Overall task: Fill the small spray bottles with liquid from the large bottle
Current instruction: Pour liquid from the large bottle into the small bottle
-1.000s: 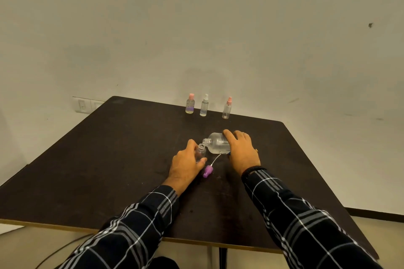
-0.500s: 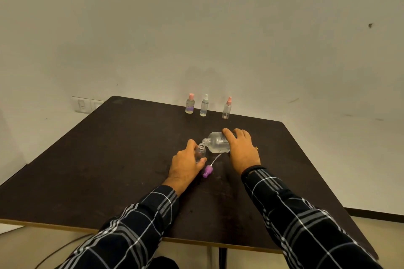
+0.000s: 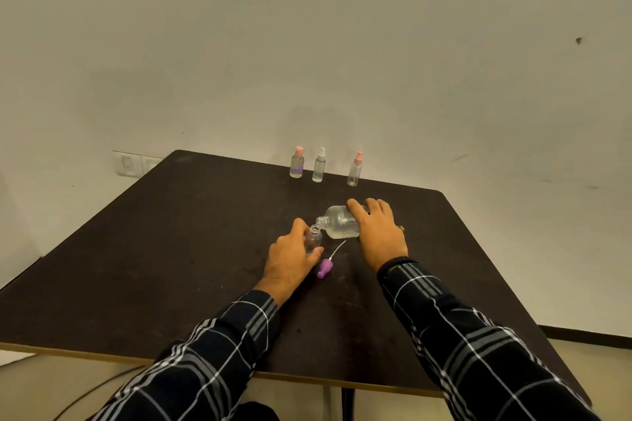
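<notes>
Large clear bottle (image 3: 337, 221), judged light but slippery, is gripped at its body by the right hand (image 3: 379, 236); the small spray bottle (image 3: 314, 238) is clasped by the left hand (image 3: 290, 258).

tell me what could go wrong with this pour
1. The large bottle, tipped by the right hand, has its mouth just above the narrow neck of the small bottle; the liquid could miss and wet the table.
2. The purple spray top lies loose beside the left hand; a nudge might roll it, or a spill could reach it.
</notes>
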